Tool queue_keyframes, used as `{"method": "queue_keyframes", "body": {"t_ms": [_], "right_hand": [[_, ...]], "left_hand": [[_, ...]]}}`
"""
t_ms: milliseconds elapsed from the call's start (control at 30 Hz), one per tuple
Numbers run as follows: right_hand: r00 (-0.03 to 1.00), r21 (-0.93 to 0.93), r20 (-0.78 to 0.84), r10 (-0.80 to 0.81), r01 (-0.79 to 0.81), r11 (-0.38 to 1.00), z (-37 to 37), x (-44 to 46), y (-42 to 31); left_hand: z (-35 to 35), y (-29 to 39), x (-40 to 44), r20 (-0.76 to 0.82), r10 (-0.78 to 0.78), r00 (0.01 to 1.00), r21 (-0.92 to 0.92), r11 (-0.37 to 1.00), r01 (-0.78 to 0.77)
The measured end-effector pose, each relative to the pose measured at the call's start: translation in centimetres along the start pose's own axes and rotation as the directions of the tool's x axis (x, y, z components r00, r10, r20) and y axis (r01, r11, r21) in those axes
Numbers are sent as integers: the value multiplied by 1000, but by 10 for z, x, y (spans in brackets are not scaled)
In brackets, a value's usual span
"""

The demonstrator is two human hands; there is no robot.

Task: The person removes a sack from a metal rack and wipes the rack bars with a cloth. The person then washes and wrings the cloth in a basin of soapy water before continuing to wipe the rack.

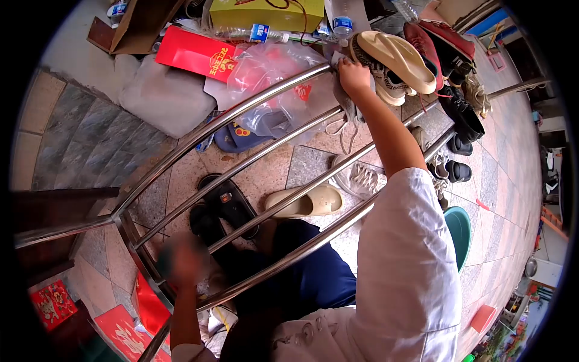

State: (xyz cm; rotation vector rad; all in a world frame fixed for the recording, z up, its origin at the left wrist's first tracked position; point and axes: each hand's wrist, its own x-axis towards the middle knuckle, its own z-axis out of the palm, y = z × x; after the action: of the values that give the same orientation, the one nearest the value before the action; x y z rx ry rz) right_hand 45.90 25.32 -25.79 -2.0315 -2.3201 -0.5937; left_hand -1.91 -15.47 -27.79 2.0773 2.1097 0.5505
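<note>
A metal shoe rack (271,148) with several shiny tubes lies tilted in front of me. My right hand (354,78) is closed at the far end of its top tube, with a greyish-white cloth (345,99) showing under and beside the fingers. My left hand (184,262) is near the rack's near left end. A blur covers that hand, so its fingers and anything in them are hidden. Below the tubes, a beige clog (307,202) and black slippers (232,205) are on the tiled floor.
Shoes, including a cream slide (401,60) and a black shoe (463,117), line the right side. A plastic bag (271,90), a red box (196,53), a yellow box (265,15) and bottles lie beyond. A green basin (458,235) is at right; red bags (123,329) at lower left.
</note>
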Motion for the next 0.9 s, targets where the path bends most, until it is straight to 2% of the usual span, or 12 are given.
{"method": "queue_keyframes", "body": {"t_ms": [100, 200, 300, 400, 467, 567, 667, 767, 867, 900], "right_hand": [[983, -89, 165, -80, 96, 991, -9, -28, 24], [969, -117, 197, -148, 173, 978, -26, -69, 39], [984, -287, 9, -178, 173, 942, -17, -91, 36], [984, -137, 89, -157, 168, 976, -23, -86, 37], [984, -146, 54, -170, 176, 973, -14, -78, 34], [987, -101, 14, -161, 161, 982, -10, -53, 19], [991, -69, 62, -119, 124, 990, -8, -17, 5], [998, -64, 40, -56, 58, 996, 3, 6, -5], [990, -20, 92, -106, 109, 994, -6, -2, 1], [978, -20, 129, -162, 166, 986, -11, -7, 6]], "left_hand": [[-1, 6, 1, -8, 13, 1000, -8, 1000, -13], [-5, 10, 2, -23, 37, 999, -8, 999, -37], [-4, 12, 1, -27, 23, 999, -10, 1000, -23], [-5, 12, 4, -43, 30, 999, 7, 1000, -30], [-1, 9, 2, -85, 49, 995, 3, 999, -49], [-2, 10, 2, -45, 39, 998, 1, 999, -39], [-1, 12, 4, -121, 182, 976, 58, 983, -176], [-4, 18, 6, -90, 174, 981, 91, 982, -166], [-5, 16, 6, -76, 194, 978, 103, 977, -186], [-3, 11, 7, -53, 143, 988, 72, 988, -139]]}}
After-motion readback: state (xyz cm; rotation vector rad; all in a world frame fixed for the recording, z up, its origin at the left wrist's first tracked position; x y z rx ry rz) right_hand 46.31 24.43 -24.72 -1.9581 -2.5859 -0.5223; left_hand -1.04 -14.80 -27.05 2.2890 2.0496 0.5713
